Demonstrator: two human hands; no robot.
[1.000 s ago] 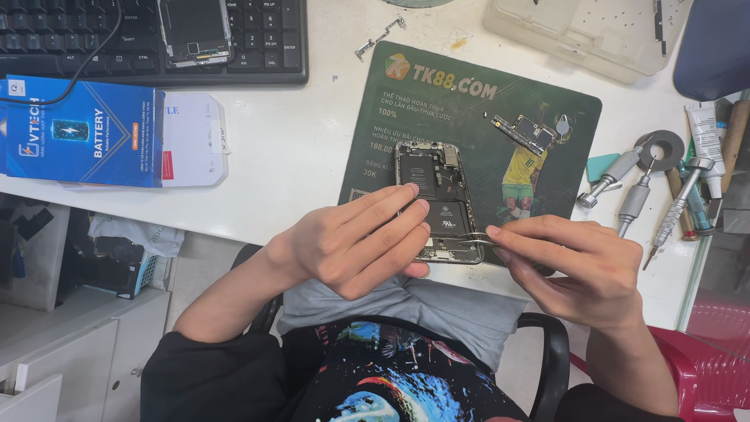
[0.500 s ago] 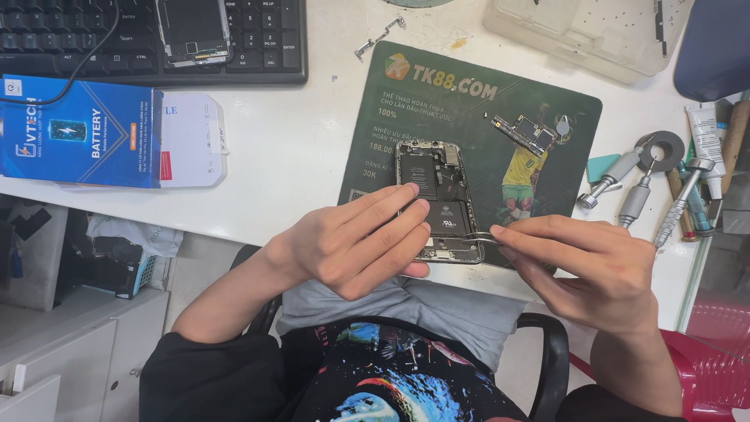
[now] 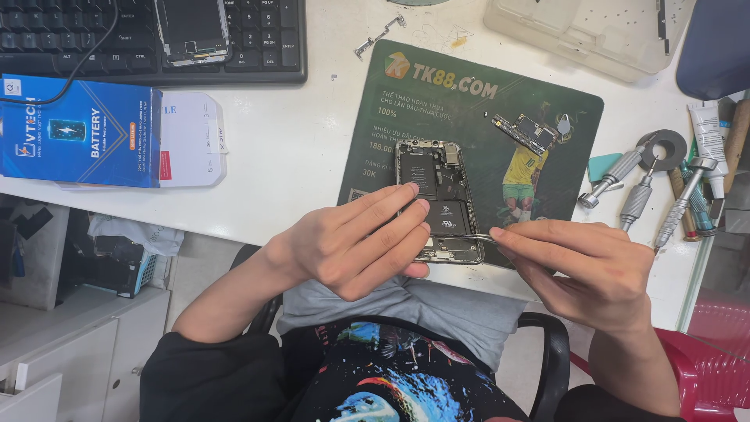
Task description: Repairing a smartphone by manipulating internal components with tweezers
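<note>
The opened phone (image 3: 437,199) is steadied on the green mat (image 3: 469,101) by the left hand (image 3: 351,242), fingers flat; tweezers (image 3: 478,236) are pinched by the right hand (image 3: 582,262). Screwdrivers (image 3: 637,199) are seen at 3 o'clock, a keyboard (image 3: 258,47) at 10 o'clock.

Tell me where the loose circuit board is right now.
In the head view, the loose circuit board lies on the green mat, up and right of the opened phone, beyond the right hand.

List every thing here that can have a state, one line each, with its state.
Opened phone: back off, insides bare, flat on the green mat.
Left hand: fingers resting on the phone.
Right hand: pinching tweezers, tips at the phone.
Loose circuit board: lying apart on the mat.
Screwdrivers: lying unused.
</note>
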